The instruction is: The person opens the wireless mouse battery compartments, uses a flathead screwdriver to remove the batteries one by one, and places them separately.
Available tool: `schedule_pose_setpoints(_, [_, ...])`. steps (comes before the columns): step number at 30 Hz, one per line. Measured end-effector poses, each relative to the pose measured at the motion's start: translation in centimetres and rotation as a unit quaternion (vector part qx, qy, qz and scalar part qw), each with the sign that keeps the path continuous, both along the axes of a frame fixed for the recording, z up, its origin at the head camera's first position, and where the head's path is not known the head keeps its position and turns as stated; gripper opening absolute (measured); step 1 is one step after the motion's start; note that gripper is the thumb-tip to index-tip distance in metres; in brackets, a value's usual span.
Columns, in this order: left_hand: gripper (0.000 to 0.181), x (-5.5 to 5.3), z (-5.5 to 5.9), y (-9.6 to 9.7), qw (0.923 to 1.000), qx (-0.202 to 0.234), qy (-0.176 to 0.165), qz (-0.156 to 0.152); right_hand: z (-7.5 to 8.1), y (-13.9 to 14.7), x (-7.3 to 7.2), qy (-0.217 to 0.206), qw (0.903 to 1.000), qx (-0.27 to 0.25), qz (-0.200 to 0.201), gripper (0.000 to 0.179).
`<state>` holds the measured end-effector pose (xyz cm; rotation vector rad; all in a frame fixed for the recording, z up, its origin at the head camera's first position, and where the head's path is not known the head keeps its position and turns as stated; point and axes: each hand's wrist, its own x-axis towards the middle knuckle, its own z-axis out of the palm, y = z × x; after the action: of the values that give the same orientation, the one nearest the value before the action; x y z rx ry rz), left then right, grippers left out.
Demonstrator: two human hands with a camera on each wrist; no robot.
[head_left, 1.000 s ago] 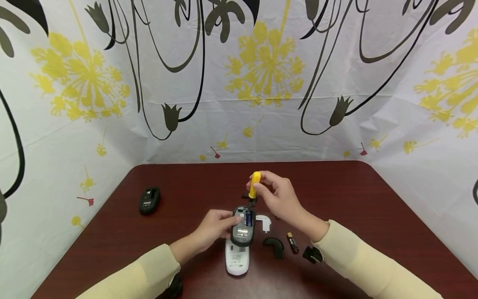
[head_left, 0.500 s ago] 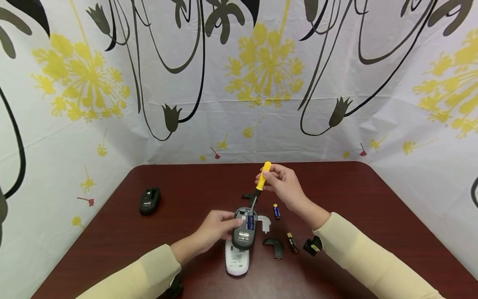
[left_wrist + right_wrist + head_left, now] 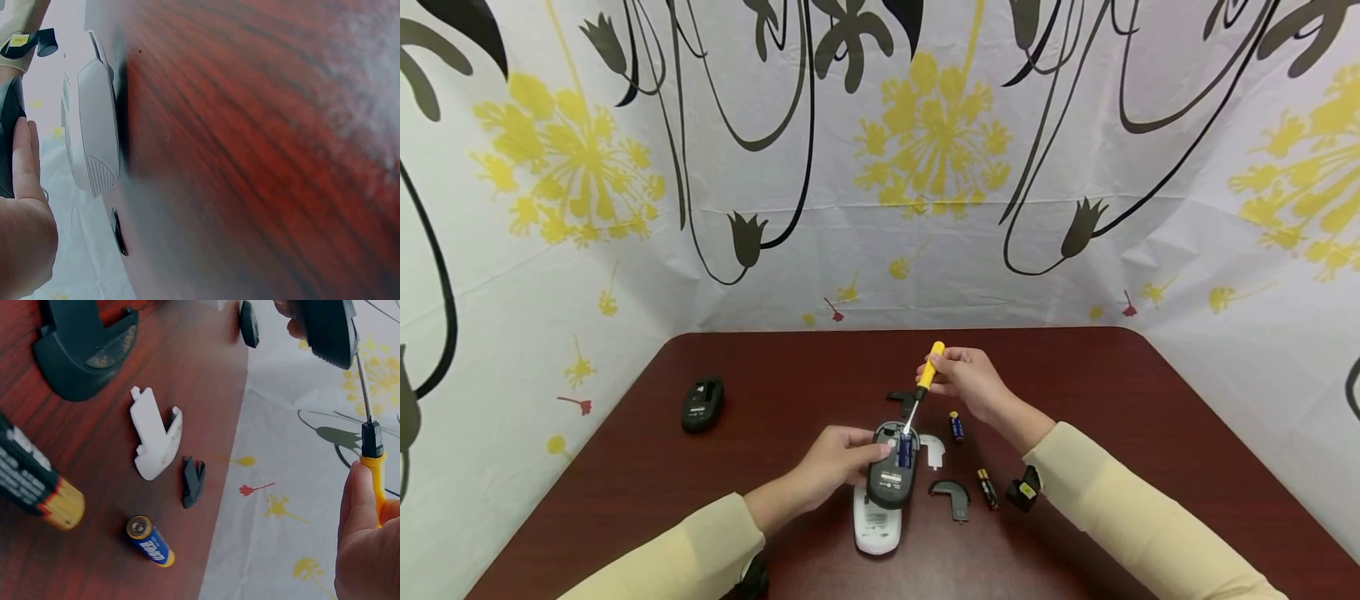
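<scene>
My left hand (image 3: 829, 463) holds a dark computer mouse (image 3: 891, 485) underside up, thumb on top and fingers at its left side. Its battery compartment is uncovered, and a blue battery (image 3: 905, 454) lies inside. In my right hand (image 3: 976, 385) is a screwdriver (image 3: 932, 367), pinched by its yellow handle. The shaft slants down to the left, and its tip is at the upper end of the battery compartment. Whether it touches the battery I cannot tell. The right wrist view shows the screwdriver's shaft (image 3: 363, 387) reaching the mouse's edge, with the mouse (image 3: 322, 331) raised off the table.
Below the held mouse lies a white mouse (image 3: 877, 533), and another black mouse (image 3: 702, 405) is far left. Right of centre lie a white cover (image 3: 935, 450), a dark cover (image 3: 955, 498), a blue battery (image 3: 956, 427) and a black-and-gold battery (image 3: 988, 489). A small black cover (image 3: 901, 402) lies behind.
My right hand has gone up and right with the screwdriver, then slightly back down. The screwdriver leans more, and the loose blue battery shows. The held mouse has shifted slightly toward me.
</scene>
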<state>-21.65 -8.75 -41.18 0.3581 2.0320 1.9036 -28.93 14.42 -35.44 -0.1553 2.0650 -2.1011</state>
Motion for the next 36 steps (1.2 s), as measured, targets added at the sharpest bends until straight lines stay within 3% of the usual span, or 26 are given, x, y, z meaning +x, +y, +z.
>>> schedule_pose_setpoints(12, [0.037,0.0,-0.2,0.0,1.0,0.008,-0.002,-0.004,-1.0,0.0,-0.3,-0.054,0.9984,-0.011,-0.015,0.032])
schedule_pose_setpoints(25, [0.039,0.0,-0.4,0.1,0.9994,0.026,-0.01,-0.021,-1.8,0.0,-0.7,-0.082,0.9964,-0.019,0.01,0.038])
schedule_pose_setpoints(36, [0.038,-0.2,-0.5,0.2,0.9991,0.031,-0.008,-0.027,-2.1,-0.1,-0.7,-0.121,0.992,-0.034,0.007,0.038])
